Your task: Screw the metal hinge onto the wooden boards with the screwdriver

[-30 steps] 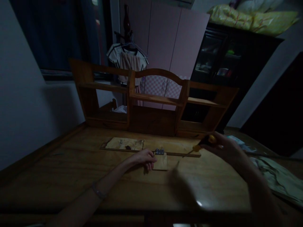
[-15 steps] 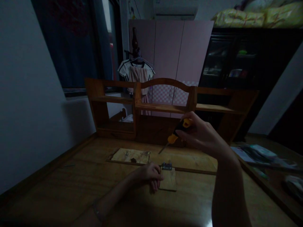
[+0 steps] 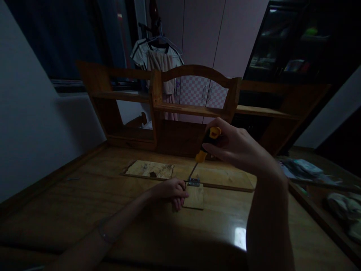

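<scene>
Right hand [image 3: 239, 148], right of centre in the frame: fingers closed round the handle of a yellow-and-black-handled screwdriver [image 3: 202, 155]. Shaft slants down-left, tip at the upper-left part of a small silvery metal hinge [image 3: 193, 183], just below frame centre. Can't tell if the tip is seated in a screw head; too small and dark.

Hinge spans the joint between a long flat pale-wood board [image 3: 222, 176], running left-right behind it, and a small square pale-wood block [image 3: 194, 195] in front. Both lie on the brown wooden tabletop [image 3: 126, 218].

Left hand [image 3: 172, 192], left of the block: fingers curled at its left edge. Can't tell if it's gripping or only bracing. Hands are apart.

Doing it well, my take:
- Stand the driver upright over the screw. At this tilt it could cam out and chew the head.
- Seat the tip fully before any torque; push down, then turn.
- Keep the left fingers clear of the slip line but firm on the block, or it could twist about the hinge.
- Keep the hinge leaf flat and square to the joint.
- Light's poor; check bit engagement by feel.
</scene>
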Motion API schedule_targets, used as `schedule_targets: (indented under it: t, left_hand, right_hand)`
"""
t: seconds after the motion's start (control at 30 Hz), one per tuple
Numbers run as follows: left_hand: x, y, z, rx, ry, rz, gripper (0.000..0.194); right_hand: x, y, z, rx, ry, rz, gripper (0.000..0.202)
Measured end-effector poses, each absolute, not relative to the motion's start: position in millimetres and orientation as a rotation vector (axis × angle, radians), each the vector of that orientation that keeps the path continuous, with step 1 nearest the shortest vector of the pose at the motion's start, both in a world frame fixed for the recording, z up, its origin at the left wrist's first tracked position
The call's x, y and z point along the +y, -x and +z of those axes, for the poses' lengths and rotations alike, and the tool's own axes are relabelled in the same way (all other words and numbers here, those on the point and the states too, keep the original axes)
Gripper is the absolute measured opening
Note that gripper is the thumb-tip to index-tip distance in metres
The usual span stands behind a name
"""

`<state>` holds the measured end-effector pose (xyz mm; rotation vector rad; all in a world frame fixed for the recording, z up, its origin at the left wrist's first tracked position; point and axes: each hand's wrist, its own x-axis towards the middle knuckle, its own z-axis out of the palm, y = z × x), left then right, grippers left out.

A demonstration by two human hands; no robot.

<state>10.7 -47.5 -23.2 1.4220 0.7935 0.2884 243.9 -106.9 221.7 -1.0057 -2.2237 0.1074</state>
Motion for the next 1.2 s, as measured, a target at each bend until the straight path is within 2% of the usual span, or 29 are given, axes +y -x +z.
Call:
schedule_targets:
  t: [0.33,0.57,0.8,1.2]
  left_hand:
    - [-51,-14,-10,0.797,-1.482,0.243,0.053]
    - [-50,-15,-10,0.812,-1.456,0.251,0.056]
    - [-54,-13,4,0.916,-1.680,0.257,0.045]
    - [-53,-14,5,0.969,-1.753,0.239,0.039]
  right_hand:
    - [-88,-237,204,-2.285,1.091,-0.038,0.027]
    - [-88,-230,205,-2.366,1.176,0.007,0.024]
    - [-89,-224,205,-2.371,1.208,0.001,0.024]
    - [-85,-226,201,-2.380,1.182,-0.031,0.025]
